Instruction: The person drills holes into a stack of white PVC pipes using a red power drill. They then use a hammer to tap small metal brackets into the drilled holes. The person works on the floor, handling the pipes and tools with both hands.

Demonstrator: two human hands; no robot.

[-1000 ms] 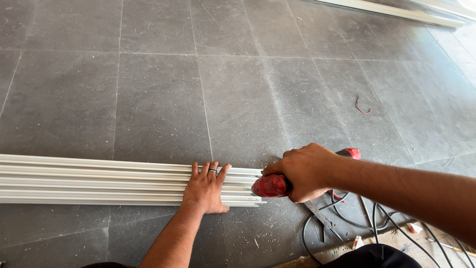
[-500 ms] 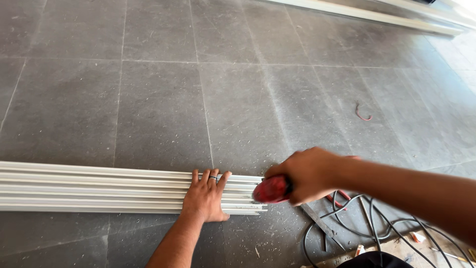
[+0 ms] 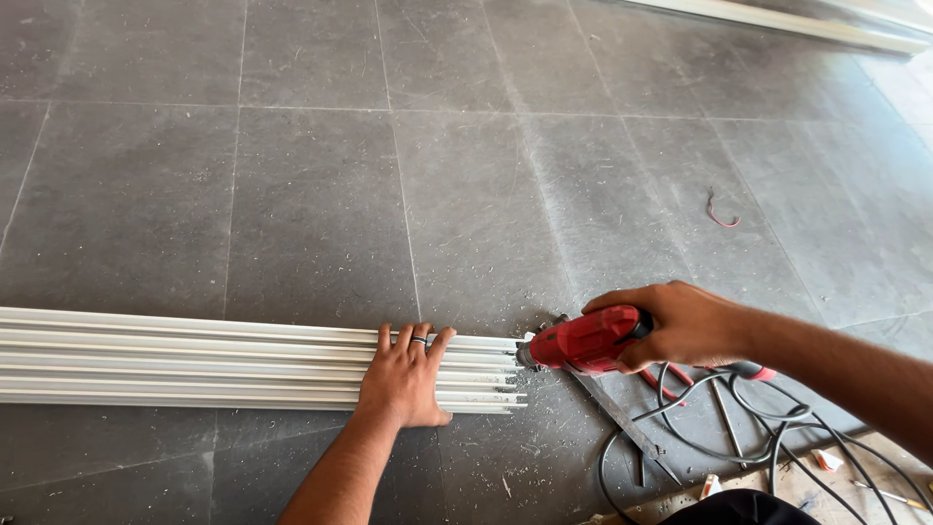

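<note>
A bundle of long white profile strips (image 3: 194, 365) lies flat on the grey tiled floor, running in from the left edge. My left hand (image 3: 406, 377) presses palm-down on the strips close to their right ends, a ring on one finger. My right hand (image 3: 685, 324) grips a red power tool (image 3: 586, 341) whose front end sits at the ends of the strips. The tool's working tip is small and partly hidden, so I cannot tell whether it touches them.
Black cables (image 3: 719, 418) coil on the floor under my right forearm. A flat metal bar (image 3: 622, 423) lies beneath the tool. A small red wire scrap (image 3: 720, 212) lies further out. Another long pale profile (image 3: 797, 24) runs along the top right. Debris and small tools (image 3: 855, 476) sit at bottom right.
The red tool has turned and slid out from under my right hand, so more of its body shows at the strip ends. My left hand stays pressed on the strips.
</note>
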